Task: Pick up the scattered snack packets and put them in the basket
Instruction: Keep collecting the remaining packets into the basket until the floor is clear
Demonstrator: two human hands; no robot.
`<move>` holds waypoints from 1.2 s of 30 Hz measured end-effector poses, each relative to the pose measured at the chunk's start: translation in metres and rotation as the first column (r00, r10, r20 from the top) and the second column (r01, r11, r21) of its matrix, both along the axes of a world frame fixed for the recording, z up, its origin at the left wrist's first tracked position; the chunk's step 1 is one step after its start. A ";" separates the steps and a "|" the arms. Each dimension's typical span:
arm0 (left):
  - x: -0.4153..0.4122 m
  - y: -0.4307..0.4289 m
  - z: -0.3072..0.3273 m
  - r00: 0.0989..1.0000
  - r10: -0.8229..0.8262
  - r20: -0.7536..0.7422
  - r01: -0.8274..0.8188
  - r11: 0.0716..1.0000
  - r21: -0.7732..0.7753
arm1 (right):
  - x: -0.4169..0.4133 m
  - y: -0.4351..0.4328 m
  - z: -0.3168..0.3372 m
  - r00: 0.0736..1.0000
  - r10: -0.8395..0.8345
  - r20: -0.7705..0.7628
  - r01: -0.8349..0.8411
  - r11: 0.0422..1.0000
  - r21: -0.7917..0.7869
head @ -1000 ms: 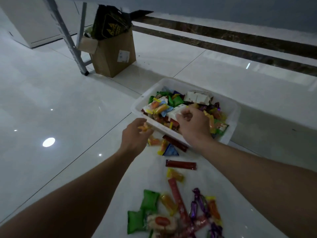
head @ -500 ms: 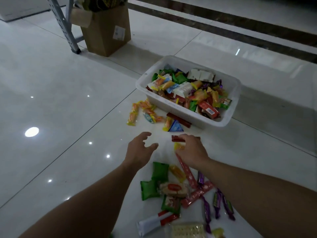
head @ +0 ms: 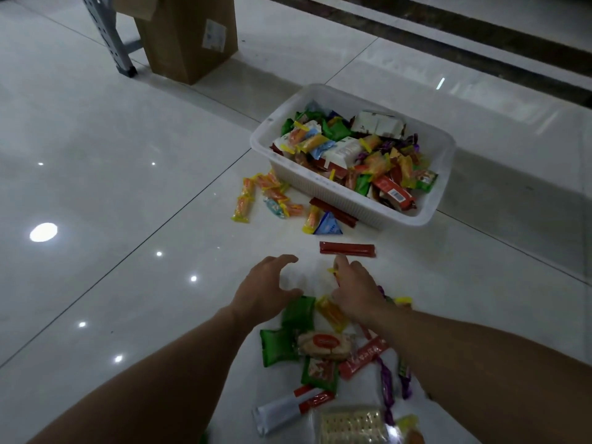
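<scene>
A: Where are the hands?

B: Both are low over the tiled floor (head: pixel 96 155); the left hand (head: pixel 266 290) is spread wide and holds nothing, its thumb just beside a green packet (head: pixel 299 312); the right hand (head: pixel 355 290) has its fingers bent down onto a small yellow-orange packet (head: pixel 333 270); whether it grips it, I cannot tell.

A: And the snacks?

B: Many are heaped in the white basket (head: pixel 323 187), ahead and to the right; a red stick packet (head: pixel 347 249) lies on the floor between the basket and the right hand; orange-yellow packets (head: pixel 256 193) and a blue triangular packet (head: pixel 328 224) lie just beside the basket's near wall; a purple-wrapped sweet (head: pixel 386 379) and a cracker packet (head: pixel 350 426) lie between the forearms.

A: Anything else?

B: A cardboard box (head: pixel 189 33) stands beside a metal leg (head: pixel 109 33), well apart from the basket.
</scene>
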State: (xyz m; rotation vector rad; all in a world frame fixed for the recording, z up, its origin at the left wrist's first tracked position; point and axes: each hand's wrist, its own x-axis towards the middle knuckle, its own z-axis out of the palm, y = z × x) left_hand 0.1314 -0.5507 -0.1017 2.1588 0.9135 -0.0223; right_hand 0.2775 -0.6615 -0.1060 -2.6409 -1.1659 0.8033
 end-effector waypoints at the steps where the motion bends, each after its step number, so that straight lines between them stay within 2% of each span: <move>1: 0.002 -0.001 0.000 1.000 -0.020 0.000 0.020 1.000 0.012 | 0.001 -0.001 0.000 1.000 -0.021 -0.011 0.021 0.999 0.026; 5: 0.011 -0.007 -0.003 0.991 -0.128 -0.036 0.130 0.990 0.050 | 0.010 -0.002 0.006 0.965 -0.222 -0.139 0.247 0.948 0.201; 8: 0.020 -0.015 -0.006 0.965 -0.236 -0.112 0.242 0.969 0.048 | 0.015 -0.002 0.015 0.958 -0.221 -0.183 0.266 0.925 0.272; 13: 0.034 -0.034 -0.013 0.910 -0.310 -0.277 0.359 0.921 0.149 | 0.019 -0.004 0.014 0.933 -0.313 -0.177 0.349 0.906 0.240; 17: 0.032 -0.054 -0.024 0.937 -0.239 -0.255 0.296 0.930 0.216 | 0.024 -0.012 0.009 0.906 -0.380 -0.188 0.413 0.890 0.194; 20: 0.028 -0.056 -0.030 0.959 -0.216 -0.183 0.256 0.938 0.233 | 0.022 -0.020 0.003 0.928 -0.324 -0.184 0.353 0.923 0.152; 24: 0.020 -0.050 -0.039 0.980 -0.170 -0.101 0.188 0.960 0.207 | 0.012 -0.033 -0.004 0.986 -0.112 -0.127 0.126 0.986 0.112; 28: 0.017 -0.048 -0.041 0.989 -0.140 -0.055 0.148 0.967 0.207 | 0.006 -0.039 -0.003 0.999 0.038 -0.022 -0.036 0.996 0.082; 36: 0.015 -0.041 -0.039 0.997 -0.066 -0.026 0.069 0.985 0.156 | 0.004 -0.029 0.002 0.999 0.020 0.043 -0.022 0.999 0.047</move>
